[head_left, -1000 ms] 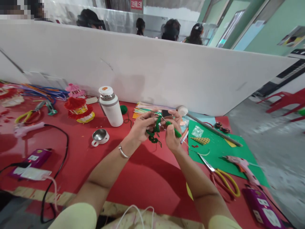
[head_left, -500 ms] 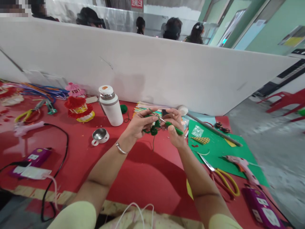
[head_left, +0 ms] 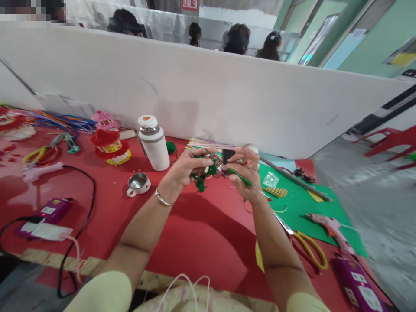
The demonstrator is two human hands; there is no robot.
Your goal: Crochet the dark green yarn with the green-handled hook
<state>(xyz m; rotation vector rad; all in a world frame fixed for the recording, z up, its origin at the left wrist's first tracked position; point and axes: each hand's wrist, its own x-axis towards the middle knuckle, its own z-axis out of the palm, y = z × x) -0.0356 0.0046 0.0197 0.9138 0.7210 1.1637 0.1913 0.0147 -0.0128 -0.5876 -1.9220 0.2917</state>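
My left hand point(head_left: 186, 167) is closed, thumb against fingers, on a small dark green crochet piece point(head_left: 202, 181) that hangs below the fingertips. In my right hand point(head_left: 246, 172) is a crochet hook point(head_left: 241, 176) with a green handle, gripped between thumb and fingers. The hook's tip points left toward the green piece; whether it is in a stitch is too small to tell. Both hands are raised over the red table point(head_left: 195, 242). Behind my left hand lies a green yarn ball point(head_left: 170, 147).
A white thermos point(head_left: 155, 149) and its cup point(head_left: 139, 184) stand left. Farther left are red-and-yellow crafts point(head_left: 110, 147), pliers point(head_left: 39, 155) and a power strip point(head_left: 53, 212). On the right lie scissors point(head_left: 308, 247), a glue gun point(head_left: 334, 229) and a green sheet point(head_left: 302, 221). A white partition point(head_left: 227, 99) stands behind.
My right hand has moved slightly right, drawing the crochet hook away from my left hand. The green piece has shifted a little left and lower.
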